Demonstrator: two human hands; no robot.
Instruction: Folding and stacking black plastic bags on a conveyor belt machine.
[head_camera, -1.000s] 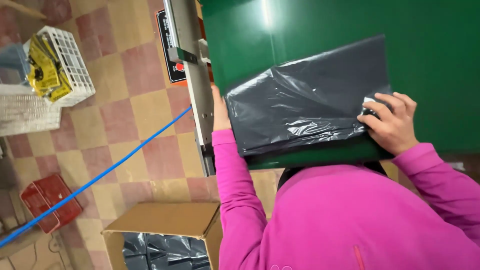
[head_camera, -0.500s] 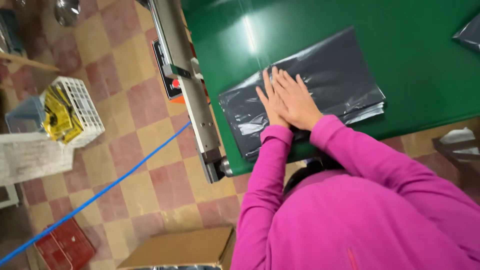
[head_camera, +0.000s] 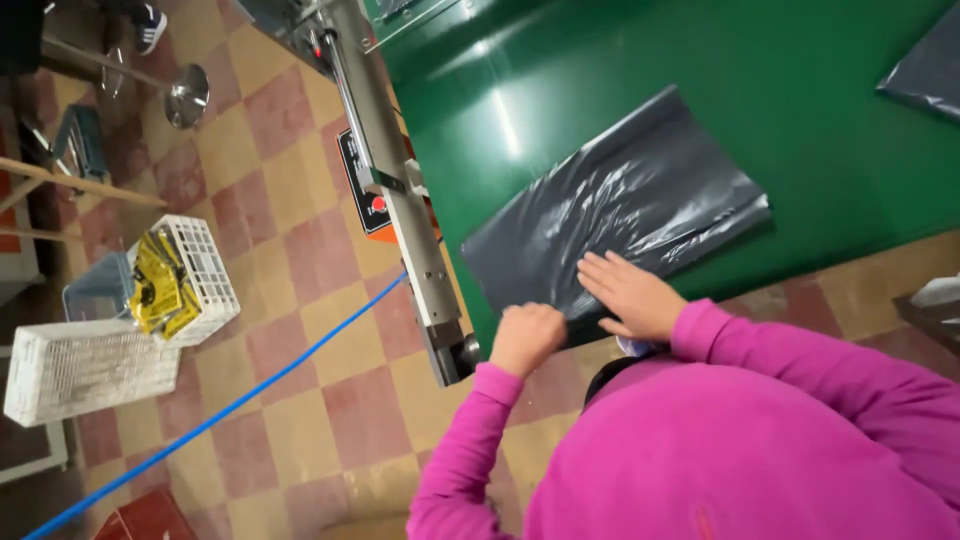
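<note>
A stack of bags (head_camera: 620, 215) lies on the counter (head_camera: 800, 110), near its front edge. The right hand (head_camera: 632, 296) rests flat on the stack's near end; the left hand (head_camera: 527, 338) sits just left of it, at the counter's edge. A metal rail (head_camera: 400, 200) runs along the counter's left side. On the floor (head_camera: 290, 250) well to the left stand two crates (head_camera: 195, 275).

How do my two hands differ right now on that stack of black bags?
The left hand is curled into a fist at the near corner of the black bag stack; the right hand lies flat, fingers spread, pressing on top of it. Left sits nearer the table edge. Both wear pink sleeves.
</note>
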